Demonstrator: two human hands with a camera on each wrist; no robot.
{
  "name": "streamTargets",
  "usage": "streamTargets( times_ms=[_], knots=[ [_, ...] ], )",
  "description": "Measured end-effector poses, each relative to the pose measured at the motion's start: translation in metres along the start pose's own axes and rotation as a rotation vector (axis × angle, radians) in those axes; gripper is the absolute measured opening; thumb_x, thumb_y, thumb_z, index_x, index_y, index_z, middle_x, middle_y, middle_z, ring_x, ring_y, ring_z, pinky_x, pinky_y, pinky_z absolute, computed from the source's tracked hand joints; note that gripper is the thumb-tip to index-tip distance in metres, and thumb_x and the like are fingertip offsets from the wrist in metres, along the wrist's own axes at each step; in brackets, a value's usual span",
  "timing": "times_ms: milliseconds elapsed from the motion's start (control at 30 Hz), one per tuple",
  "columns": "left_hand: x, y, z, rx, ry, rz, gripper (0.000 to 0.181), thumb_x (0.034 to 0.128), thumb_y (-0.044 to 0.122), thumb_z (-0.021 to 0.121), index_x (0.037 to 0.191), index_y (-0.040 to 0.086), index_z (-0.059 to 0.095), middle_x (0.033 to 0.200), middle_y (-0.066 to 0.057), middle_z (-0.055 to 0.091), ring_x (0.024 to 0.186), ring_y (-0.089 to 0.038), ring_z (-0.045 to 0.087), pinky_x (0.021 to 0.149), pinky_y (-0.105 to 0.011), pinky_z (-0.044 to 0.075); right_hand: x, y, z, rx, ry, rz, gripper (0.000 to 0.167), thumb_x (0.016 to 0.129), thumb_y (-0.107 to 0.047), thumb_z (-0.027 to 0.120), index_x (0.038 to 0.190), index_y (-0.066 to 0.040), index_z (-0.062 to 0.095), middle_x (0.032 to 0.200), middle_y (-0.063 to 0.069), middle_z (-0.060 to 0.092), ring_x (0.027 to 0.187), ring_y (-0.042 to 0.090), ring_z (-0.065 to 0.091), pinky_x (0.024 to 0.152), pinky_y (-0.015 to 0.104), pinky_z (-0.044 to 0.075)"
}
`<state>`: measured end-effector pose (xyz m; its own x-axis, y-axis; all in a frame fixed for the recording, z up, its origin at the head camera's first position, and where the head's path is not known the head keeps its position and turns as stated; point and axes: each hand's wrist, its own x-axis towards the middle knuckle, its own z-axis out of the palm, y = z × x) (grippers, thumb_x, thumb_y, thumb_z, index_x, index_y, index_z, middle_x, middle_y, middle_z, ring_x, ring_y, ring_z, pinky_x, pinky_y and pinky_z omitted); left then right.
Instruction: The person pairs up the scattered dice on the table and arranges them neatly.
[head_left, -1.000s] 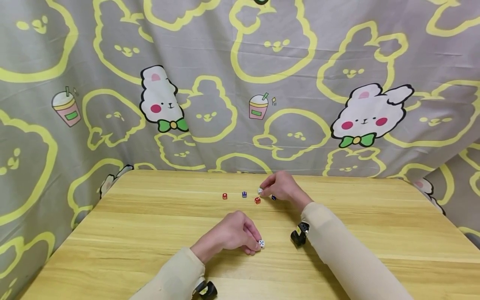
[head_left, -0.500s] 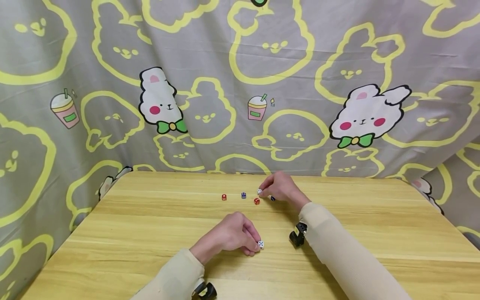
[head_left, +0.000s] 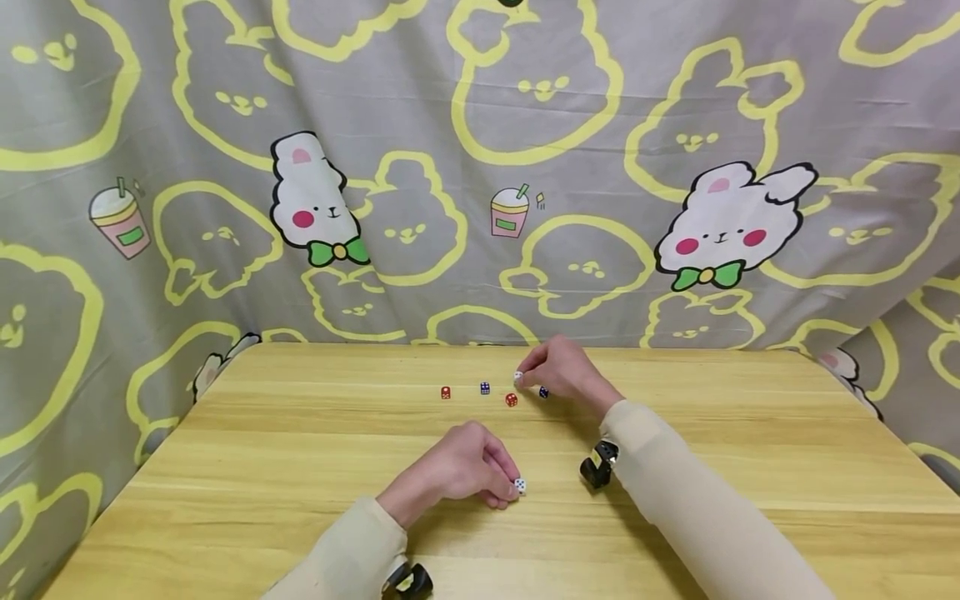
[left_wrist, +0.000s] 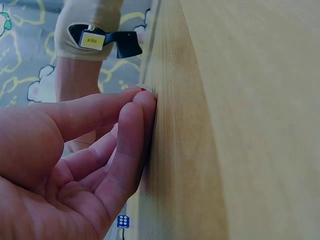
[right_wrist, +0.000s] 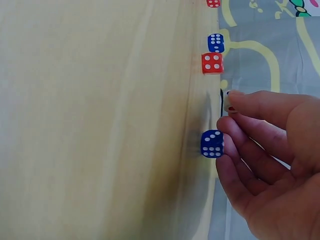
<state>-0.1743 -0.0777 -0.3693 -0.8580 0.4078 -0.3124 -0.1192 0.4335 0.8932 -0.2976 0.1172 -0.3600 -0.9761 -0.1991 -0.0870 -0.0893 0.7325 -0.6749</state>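
Observation:
In the head view, my left hand [head_left: 471, 467] pinches a white die [head_left: 520, 485] between thumb and fingertips, low over the near middle of the table. That die is almost hidden by the fingertips in the left wrist view. Farther back, my right hand [head_left: 567, 372] holds a second white die [head_left: 518, 378] between thumb and index finger. In the right wrist view, a blue die [right_wrist: 212, 144] sits close by its other fingers; I cannot tell whether they touch. A red die [head_left: 512, 400] lies just in front of the right fingertips.
Left of the right hand, another blue die [head_left: 484, 388] and another red die [head_left: 446, 392] lie spaced apart on the wooden table [head_left: 300, 450]. A patterned curtain [head_left: 420, 200] hangs along the back edge. Each sleeve carries a black wrist mount, such as the right one [head_left: 597, 467].
The head view has shifted slightly. My left hand keeps its pinch on its white die. A little more of the blue die beside my right hand shows, as that hand has shifted slightly.

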Motion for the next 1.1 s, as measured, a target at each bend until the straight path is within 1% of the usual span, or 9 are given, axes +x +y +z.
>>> streamTargets(
  times_ms=[133, 300, 567, 800, 967, 1100],
  knots=[
    [0.001, 0.0, 0.001, -0.004, -0.001, 0.001, 0.011, 0.0826, -0.007, 0.085, 0.087, -0.002, 0.076, 0.077, -0.013, 0.079, 0.062, -0.017, 0.074, 0.063, -0.032, 0.064, -0.004, 0.0, -0.005, 0.009, -0.001, -0.023, 0.013, 0.091, -0.025, 0.084, 0.1, -0.016, 0.084, 0.105, 0.003, 0.079, 0.099, 0.021, 0.066, 0.084, 0.033, 0.053],
    [0.002, 0.0, 0.002, -0.006, -0.003, 0.004, 0.011, 0.0822, -0.007, 0.085, 0.085, -0.001, 0.076, 0.076, -0.014, 0.079, 0.062, -0.017, 0.074, 0.063, -0.031, 0.064, -0.01, 0.001, -0.01, 0.026, 0.005, -0.019, 0.011, 0.092, -0.026, 0.083, 0.099, -0.016, 0.083, 0.103, 0.003, 0.078, 0.094, 0.02, 0.067, 0.081, 0.032, 0.053],
    [0.003, 0.0, 0.002, -0.019, -0.005, 0.003, 0.011, 0.0821, -0.008, 0.084, 0.084, -0.002, 0.076, 0.076, -0.015, 0.079, 0.061, -0.017, 0.074, 0.062, -0.031, 0.064, -0.018, 0.0, -0.015, 0.005, 0.011, -0.038, 0.01, 0.093, -0.025, 0.082, 0.096, -0.015, 0.083, 0.097, 0.002, 0.078, 0.091, 0.019, 0.066, 0.078, 0.03, 0.051],
    [0.002, -0.001, 0.002, -0.01, 0.002, -0.006, 0.012, 0.0822, -0.007, 0.085, 0.083, 0.0, 0.075, 0.076, -0.015, 0.079, 0.062, -0.017, 0.074, 0.062, -0.032, 0.064, -0.027, -0.005, -0.016, -0.021, 0.015, -0.065, 0.01, 0.091, -0.025, 0.084, 0.094, -0.016, 0.084, 0.092, 0.0, 0.079, 0.088, 0.017, 0.065, 0.078, 0.03, 0.049],
    [0.002, 0.0, 0.002, -0.01, 0.004, -0.002, 0.011, 0.0822, -0.008, 0.085, 0.083, -0.001, 0.075, 0.076, -0.015, 0.079, 0.062, -0.018, 0.074, 0.062, -0.032, 0.064, -0.036, -0.006, -0.016, -0.006, 0.032, -0.085, 0.011, 0.091, -0.024, 0.084, 0.094, -0.014, 0.083, 0.09, 0.001, 0.078, 0.086, 0.017, 0.064, 0.077, 0.03, 0.049],
    [0.001, 0.0, 0.001, -0.012, 0.005, 0.002, 0.011, 0.0821, -0.008, 0.084, 0.084, -0.001, 0.076, 0.076, -0.015, 0.079, 0.062, -0.018, 0.075, 0.062, -0.032, 0.064, -0.041, -0.004, -0.015, 0.004, 0.04, -0.084, 0.011, 0.09, -0.024, 0.085, 0.094, -0.014, 0.084, 0.09, 0.0, 0.079, 0.087, 0.017, 0.065, 0.078, 0.03, 0.049]
  ],
)
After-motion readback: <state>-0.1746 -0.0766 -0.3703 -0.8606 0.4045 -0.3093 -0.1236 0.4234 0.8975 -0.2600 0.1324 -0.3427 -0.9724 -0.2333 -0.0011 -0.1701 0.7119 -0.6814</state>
